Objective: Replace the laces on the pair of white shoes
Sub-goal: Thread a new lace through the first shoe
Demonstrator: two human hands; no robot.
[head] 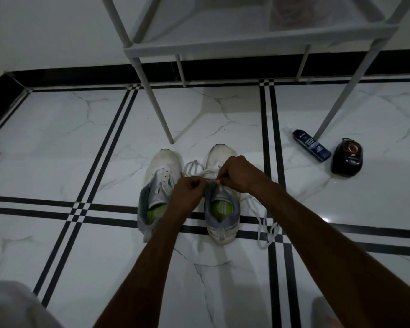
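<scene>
Two white shoes with grey collars and green insoles stand side by side on the tiled floor, toes pointing away from me. The left shoe (160,183) has bare eyelets and no lace. Over the right shoe (220,216), my left hand (189,192) and my right hand (237,172) each pinch a part of a white lace (194,168) above the tongue. A loop of that lace lies between the two toes. Another loose white lace (265,230) trails on the floor to the right of the right shoe.
A white metal rack (246,43) stands just beyond the shoes, with one leg (161,119) landing near the left shoe's toe. A blue bottle (311,147) and a black shoe-polish sponge case (347,157) lie on the floor to the right. A black skirting runs along the wall.
</scene>
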